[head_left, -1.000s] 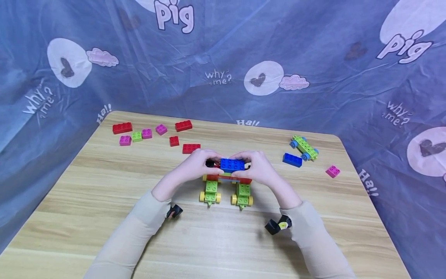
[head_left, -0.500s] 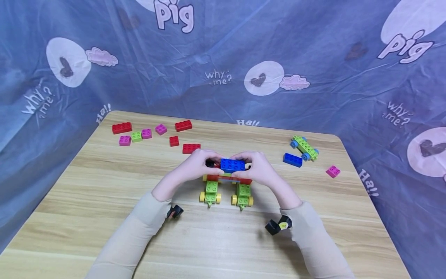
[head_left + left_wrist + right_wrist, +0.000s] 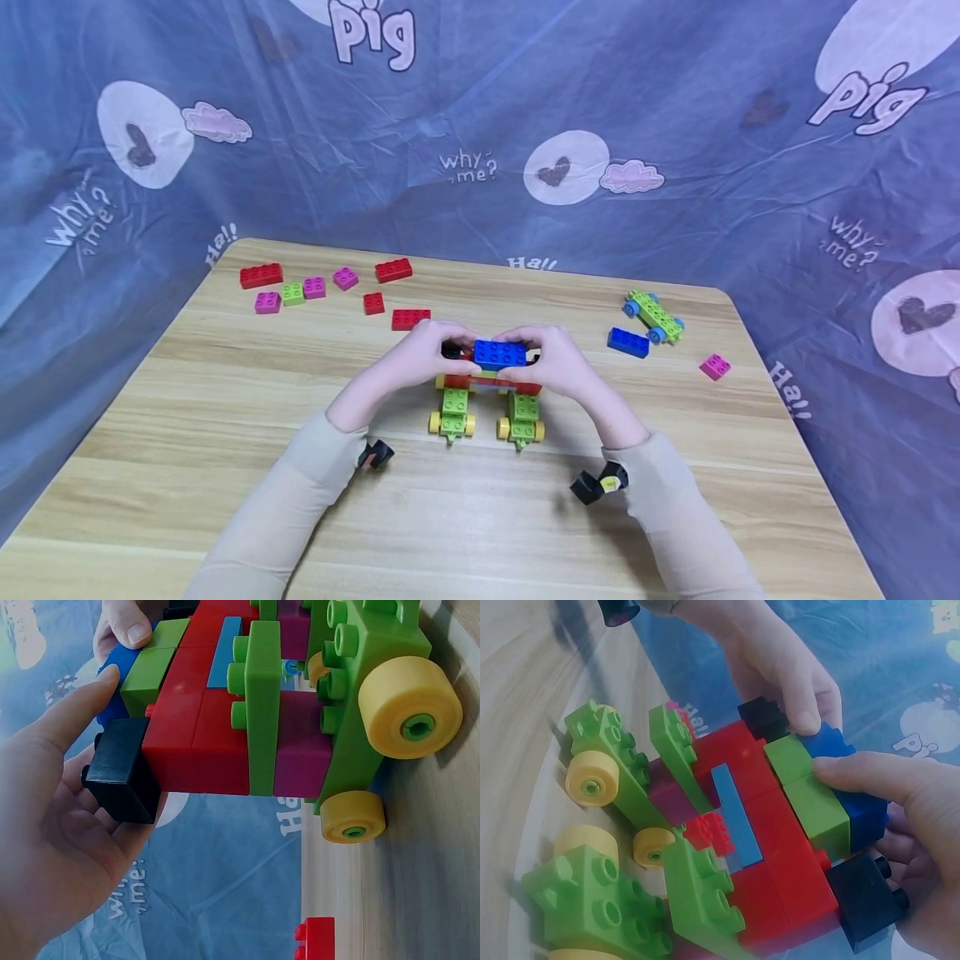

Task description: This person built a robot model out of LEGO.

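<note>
On the wooden table (image 3: 225, 467), we curl both left hand (image 3: 415, 360) and right hand (image 3: 558, 362) around the blue brick (image 3: 499, 354), steadying it atop the wheeled model (image 3: 487, 408).

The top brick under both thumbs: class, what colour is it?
Blue; the top brick shows best in the head view.
</note>
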The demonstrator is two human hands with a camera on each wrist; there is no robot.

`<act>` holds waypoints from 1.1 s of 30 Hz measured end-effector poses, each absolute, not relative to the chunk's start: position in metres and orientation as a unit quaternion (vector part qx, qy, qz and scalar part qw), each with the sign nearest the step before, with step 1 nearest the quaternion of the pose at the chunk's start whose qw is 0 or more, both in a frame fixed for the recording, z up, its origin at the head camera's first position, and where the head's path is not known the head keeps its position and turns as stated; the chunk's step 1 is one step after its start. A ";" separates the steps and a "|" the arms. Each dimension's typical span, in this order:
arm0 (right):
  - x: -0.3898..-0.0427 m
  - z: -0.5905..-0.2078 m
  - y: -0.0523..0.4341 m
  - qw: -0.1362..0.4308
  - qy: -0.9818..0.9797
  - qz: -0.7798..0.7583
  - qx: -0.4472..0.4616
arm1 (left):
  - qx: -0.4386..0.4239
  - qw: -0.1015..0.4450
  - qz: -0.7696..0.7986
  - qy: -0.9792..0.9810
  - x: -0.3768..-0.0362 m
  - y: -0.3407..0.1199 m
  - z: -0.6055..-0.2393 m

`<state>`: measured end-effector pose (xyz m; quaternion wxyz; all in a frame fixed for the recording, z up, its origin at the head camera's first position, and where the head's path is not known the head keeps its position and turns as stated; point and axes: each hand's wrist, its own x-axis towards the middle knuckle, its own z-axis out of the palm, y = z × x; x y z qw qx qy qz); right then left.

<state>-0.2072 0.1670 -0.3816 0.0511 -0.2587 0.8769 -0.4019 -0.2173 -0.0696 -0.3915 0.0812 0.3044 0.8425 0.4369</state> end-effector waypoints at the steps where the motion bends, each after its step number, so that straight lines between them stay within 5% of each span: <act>1: -0.207 -0.381 0.167 0.051 0.877 -0.401 -0.260 | 0.304 0.081 0.437 0.843 -0.217 -0.070 -0.391; 21: -0.200 -0.378 0.170 0.004 0.872 -0.397 -0.285 | 0.340 0.031 0.415 0.843 -0.213 -0.070 -0.393; 33: -0.207 -0.380 0.216 -0.204 0.852 -0.436 -0.207 | 0.340 0.028 0.418 0.842 -0.210 -0.062 -0.388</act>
